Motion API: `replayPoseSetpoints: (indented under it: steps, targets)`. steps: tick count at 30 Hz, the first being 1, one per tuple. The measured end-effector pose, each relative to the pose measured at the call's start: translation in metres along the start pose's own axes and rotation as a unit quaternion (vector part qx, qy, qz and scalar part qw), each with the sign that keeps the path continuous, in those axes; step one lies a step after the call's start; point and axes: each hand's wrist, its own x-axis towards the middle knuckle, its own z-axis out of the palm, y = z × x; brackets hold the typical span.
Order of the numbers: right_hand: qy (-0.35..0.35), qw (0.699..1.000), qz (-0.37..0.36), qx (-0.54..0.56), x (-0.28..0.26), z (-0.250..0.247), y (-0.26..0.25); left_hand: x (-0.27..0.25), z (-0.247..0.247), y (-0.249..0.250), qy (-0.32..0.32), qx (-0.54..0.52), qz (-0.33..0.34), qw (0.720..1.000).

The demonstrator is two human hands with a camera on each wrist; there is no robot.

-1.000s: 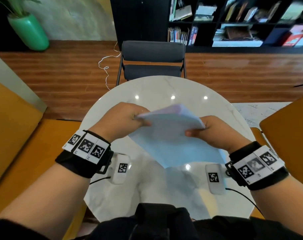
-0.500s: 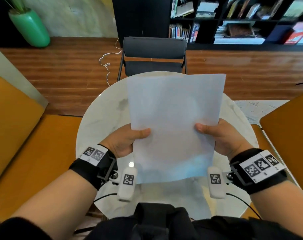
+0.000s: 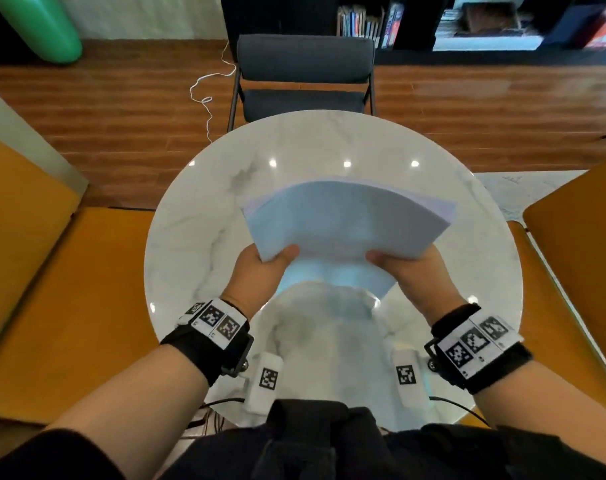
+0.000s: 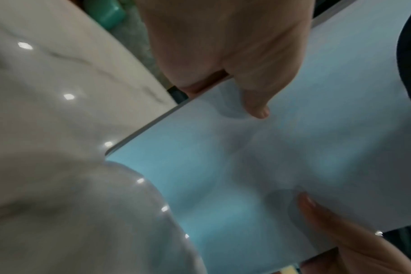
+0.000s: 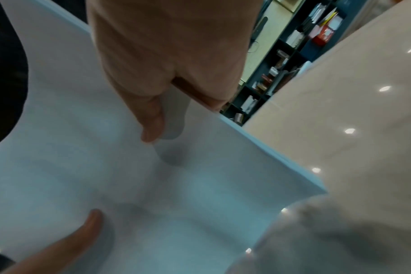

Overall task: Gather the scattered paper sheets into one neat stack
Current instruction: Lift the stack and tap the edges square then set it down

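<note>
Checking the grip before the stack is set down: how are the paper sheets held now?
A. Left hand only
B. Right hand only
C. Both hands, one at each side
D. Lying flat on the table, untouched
C: the left hand and right hand each pinch a side of the paper sheets above the marble table.

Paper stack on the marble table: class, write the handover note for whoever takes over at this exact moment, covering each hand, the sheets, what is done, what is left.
Left hand: grips the paper stack at its near left corner, thumb on top.
Right hand: grips the near right side, thumb on top.
Sheets: all gathered in one bundle, held above the round marble table; far end bows upward, and its edges fan out slightly, not yet flush.
Done: no loose sheets in view on the table.
Left: probably tap the edges square, then lay the stack flat on the table.
</note>
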Motion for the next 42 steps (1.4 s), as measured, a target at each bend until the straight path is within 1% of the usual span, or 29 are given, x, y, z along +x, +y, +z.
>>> replayPoseSetpoints:
  steps: [2,4,6,9,11,12,15,18,19,22,24,26,28,30,31,33,35,38,42]
  targets:
    - [-0.001,0.999,0.047,-0.002,-0.002,0.001,0.014,-0.003,0.004,-0.017,-0.013,0.012,-0.044,0.999]
    - [-0.004,0.998,0.059,-0.004,-0.002,0.003,0.018,-0.002,0.005,-0.023,-0.008,0.006,-0.061,0.998]
    - [-0.009,0.999,0.046,-0.010,0.000,0.003,0.012,0.001,0.003,-0.020,-0.004,0.000,-0.057,0.998]
    - [-0.016,1.000,-0.003,-0.011,0.004,0.000,0.000,0.008,-0.006,-0.012,-0.013,-0.007,-0.018,1.000]
    - [-0.020,1.000,-0.005,-0.017,0.008,-0.002,0.003,0.011,-0.008,-0.015,-0.022,0.004,-0.021,1.000]
    - [-0.021,0.999,0.012,-0.022,0.009,-0.001,0.009,0.010,-0.007,-0.020,-0.022,0.016,-0.034,0.999]
    - [-0.011,0.995,0.093,-0.034,0.013,0.004,0.041,0.011,0.000,-0.046,-0.009,0.032,-0.095,0.995]
    - [-0.008,0.990,0.125,-0.064,0.016,0.006,0.065,0.016,0.002,-0.063,-0.004,0.041,-0.120,0.992]
    - [-0.008,0.989,0.127,-0.074,0.017,0.006,0.069,0.019,0.002,-0.067,-0.003,0.047,-0.121,0.991]
    - [0.013,0.987,0.119,-0.110,0.022,0.009,0.080,0.029,0.003,-0.076,0.007,0.097,-0.087,0.991]
    - [0.042,0.986,0.107,-0.123,0.025,0.015,0.084,0.033,0.006,-0.081,0.042,0.122,-0.071,0.989]
    - [0.060,0.982,0.107,-0.143,0.029,0.020,0.088,0.038,0.011,-0.085,0.057,0.124,-0.084,0.987]
    - [0.048,0.977,0.122,-0.170,0.036,0.023,0.088,0.043,0.015,-0.084,0.026,0.189,-0.106,0.976]
    - [0.020,0.962,0.147,-0.228,0.048,0.023,0.088,0.051,0.017,-0.081,-0.007,0.264,-0.122,0.957]
    - [0.006,0.954,0.157,-0.257,0.055,0.023,0.087,0.055,0.017,-0.080,-0.015,0.280,-0.128,0.951]
    - [-0.016,0.941,0.177,-0.287,0.065,0.021,0.087,0.060,0.017,-0.078,-0.025,0.288,-0.137,0.947]
    - [-0.025,0.936,0.186,-0.298,0.070,0.020,0.086,0.061,0.016,-0.077,-0.031,0.295,-0.143,0.944]
    - [-0.028,0.932,0.188,-0.310,0.073,0.020,0.086,0.063,0.016,-0.076,-0.044,0.313,-0.151,0.937]
    - [-0.017,0.931,0.193,-0.308,0.075,0.023,0.086,0.070,0.010,-0.076,-0.068,0.361,-0.152,0.918]
